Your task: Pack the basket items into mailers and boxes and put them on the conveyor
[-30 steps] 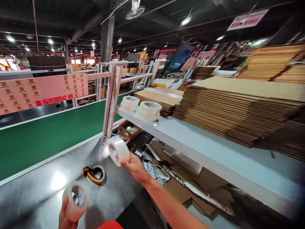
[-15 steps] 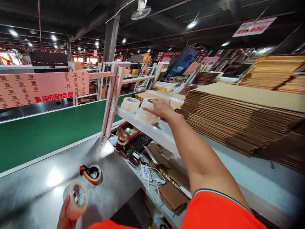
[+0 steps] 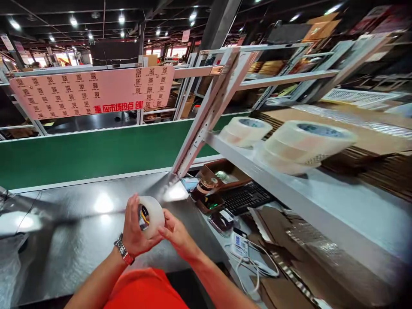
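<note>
**Left hand and right hand holding a tape roll above a metal counter**

The tape roll is clear to whitish and stands on edge, in the air in front of the person's red shirt. The left hand is cupped around its left side and underside, fingers pointing up. The right hand pinches the right edge between thumb and fingers. Through the roll's hole, something black and yellow shows, too little of it to name. A silver watch circles the left wrist.

The counter is shiny, with glare spots; clear plastic lies at its left end. Along its far side runs a green panel, and above that a pink sign with QR codes and red Chinese characters.

To the right, a white shelf joins a slanted-looking post. On it sit two stacks of tape, a left stack nearest the post and a right stack beside it. Beneath the shelf are a brown box, a black keyboard, white cables and cardboard.
</note>
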### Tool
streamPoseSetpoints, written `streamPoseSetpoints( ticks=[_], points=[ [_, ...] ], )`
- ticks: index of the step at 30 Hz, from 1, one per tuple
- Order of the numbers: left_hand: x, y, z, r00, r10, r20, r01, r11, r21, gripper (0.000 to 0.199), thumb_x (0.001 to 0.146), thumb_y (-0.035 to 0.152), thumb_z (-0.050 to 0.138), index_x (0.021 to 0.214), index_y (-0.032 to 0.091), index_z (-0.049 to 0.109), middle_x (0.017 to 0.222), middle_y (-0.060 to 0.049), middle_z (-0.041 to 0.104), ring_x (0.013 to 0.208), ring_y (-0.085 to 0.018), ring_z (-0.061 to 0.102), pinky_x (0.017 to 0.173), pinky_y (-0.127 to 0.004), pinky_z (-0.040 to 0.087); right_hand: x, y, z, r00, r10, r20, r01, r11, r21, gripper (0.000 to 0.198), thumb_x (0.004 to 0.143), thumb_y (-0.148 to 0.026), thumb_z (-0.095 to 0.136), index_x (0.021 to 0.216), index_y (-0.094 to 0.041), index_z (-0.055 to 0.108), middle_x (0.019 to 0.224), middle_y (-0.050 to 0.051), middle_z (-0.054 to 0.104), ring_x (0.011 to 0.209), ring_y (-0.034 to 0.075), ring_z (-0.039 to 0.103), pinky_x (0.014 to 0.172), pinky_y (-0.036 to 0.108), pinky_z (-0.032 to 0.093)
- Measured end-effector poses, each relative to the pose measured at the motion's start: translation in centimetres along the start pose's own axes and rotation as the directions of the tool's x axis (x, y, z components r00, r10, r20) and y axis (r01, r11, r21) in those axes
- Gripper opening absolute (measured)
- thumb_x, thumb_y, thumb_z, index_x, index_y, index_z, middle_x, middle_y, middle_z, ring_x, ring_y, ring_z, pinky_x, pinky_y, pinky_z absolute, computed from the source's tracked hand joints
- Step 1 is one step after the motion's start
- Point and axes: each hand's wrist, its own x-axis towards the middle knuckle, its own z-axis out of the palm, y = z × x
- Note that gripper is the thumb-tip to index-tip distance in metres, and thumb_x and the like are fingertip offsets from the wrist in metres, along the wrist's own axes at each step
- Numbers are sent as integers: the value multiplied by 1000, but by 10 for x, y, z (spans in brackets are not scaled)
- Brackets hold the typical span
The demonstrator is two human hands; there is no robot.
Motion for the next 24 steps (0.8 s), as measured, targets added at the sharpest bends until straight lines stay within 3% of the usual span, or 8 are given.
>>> streamPoseSetpoints(
  ticks=[3, 5, 11, 14, 17, 20, 22, 24],
  points=[
    [-13, -14, -9, 991, 109, 76, -110, 994, 9, 148, 57, 70, 110, 177, 19, 41, 183, -32, 35, 174, -57, 31, 141, -75, 28, -1, 7, 9, 997, 46, -69, -34, 985, 168, 75, 63, -59, 111, 121, -28, 75, 108, 3, 84, 90, 21, 75, 81, 32, 60],
    [-17, -19, -20, 994, 15, 108, -5, 996, -92, 150, 61, 74, 108, 182, 23, 33, 184, -29, 35, 173, -53, 35, 139, -72, 36, -3, 6, 3, 996, 72, -45, -60, 971, 232, 77, 58, -56, 112, 120, -26, 77, 106, 4, 84, 91, 22, 76, 84, 32, 60],
    [-13, -5, -38, 889, -378, 260, 456, 785, -418, 86, 70, 65, 106, 136, 17, 77, 127, -16, 84, 116, -36, 82, 109, -51, 66, 11, 26, -5, 997, 78, 22, -81, 954, 289, 74, 63, -76, 96, 116, -24, 83, 104, 10, 86, 98, 33, 80, 99, 49, 66],
    [-12, 0, -37, 824, -554, 121, 524, 663, -535, 76, 68, 61, 108, 120, 15, 78, 105, -10, 85, 90, -26, 83, 89, -38, 66, 24, 46, 3, 979, 117, -168, -98, 989, 114, 69, 85, -80, 80, 130, -27, 80, 122, 12, 85, 111, 33, 80, 106, 53, 65],
    [-13, -3, -39, 723, -688, 56, 548, 524, -652, 73, 73, 58, 105, 122, 14, 75, 111, -12, 85, 90, -23, 82, 80, -32, 63, 30, 64, 10, 949, -103, -298, 18, 961, -275, 70, 94, -73, 78, 148, -29, 73, 153, 16, 75, 138, 37, 72, 120, 60, 60],
    [-16, -10, -42, 642, -763, 70, 556, 400, -729, 57, 83, 50, 99, 118, 15, 73, 116, -14, 85, 97, -24, 82, 84, -34, 66, 28, 79, 13, 926, -373, -58, 266, 754, -601, 67, 93, -63, 86, 151, -31, 74, 169, 16, 64, 160, 41, 57, 138, 70, 41],
    [-18, -14, -42, 595, -797, 101, 576, 335, -746, 48, 87, 47, 96, 113, 16, 70, 112, -14, 84, 98, -25, 83, 88, -38, 68, 27, 88, 13, 926, -365, 102, 341, 687, -641, 62, 95, -58, 86, 150, -32, 75, 161, 15, 71, 155, 41, 62, 138, 73, 40],
    [-23, -17, -42, 574, -807, 139, 593, 293, -750, 48, 85, 48, 96, 109, 16, 69, 108, -14, 84, 97, -27, 84, 90, -40, 70, 28, 95, 12, 953, -278, 122, 293, 736, -611, 59, 98, -58, 84, 150, -30, 75, 152, 15, 77, 145, 39, 70, 132, 69, 49]
  ],
)
